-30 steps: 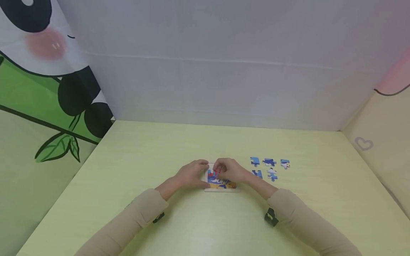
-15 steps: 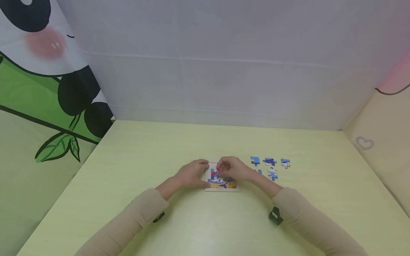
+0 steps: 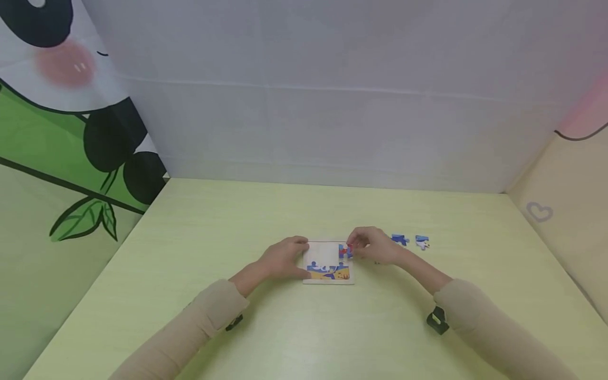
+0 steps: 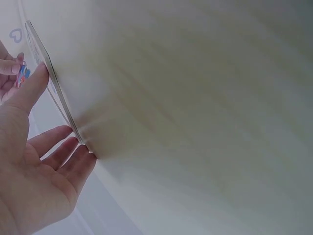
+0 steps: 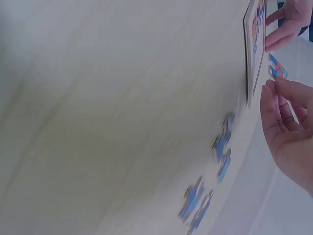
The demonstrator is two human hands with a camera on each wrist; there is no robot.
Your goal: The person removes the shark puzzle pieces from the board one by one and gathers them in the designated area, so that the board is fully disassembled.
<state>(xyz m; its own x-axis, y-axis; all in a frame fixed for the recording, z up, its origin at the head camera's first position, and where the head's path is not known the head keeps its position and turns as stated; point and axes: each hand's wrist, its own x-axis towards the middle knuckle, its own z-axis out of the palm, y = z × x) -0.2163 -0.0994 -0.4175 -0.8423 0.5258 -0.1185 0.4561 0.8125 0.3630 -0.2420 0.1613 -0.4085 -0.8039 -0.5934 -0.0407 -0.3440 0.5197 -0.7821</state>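
My left hand (image 3: 283,258) holds the left side of a white-edged puzzle tray (image 3: 328,282), its thumb near the lower corner and its fingers near the upper one. Along the tray's bottom lies a band of fitted puzzle pieces (image 3: 339,273) in blue, white and orange; the white base shows above. My right hand (image 3: 375,245) pinches a red and blue puzzle piece (image 3: 345,250) between thumb and fingers. That piece (image 5: 278,68) is raised off the tray (image 5: 251,54) in the right wrist view. In the left wrist view, the left fingers (image 4: 80,161) touch the tray's edge.
Loose blue puzzle pieces (image 3: 400,239) lie to the right of the tray, partly hidden by the right hand and forearm. Several loose pieces (image 5: 193,198) show in the right wrist view. A pale wall cloth (image 3: 304,132) closes off the table's (image 3: 237,211) back edge.
My right hand has moved rightward from over the tray's middle to its right side, taking the red and blue puzzle piece along and uncovering the white base. The left hand stays on the tray.
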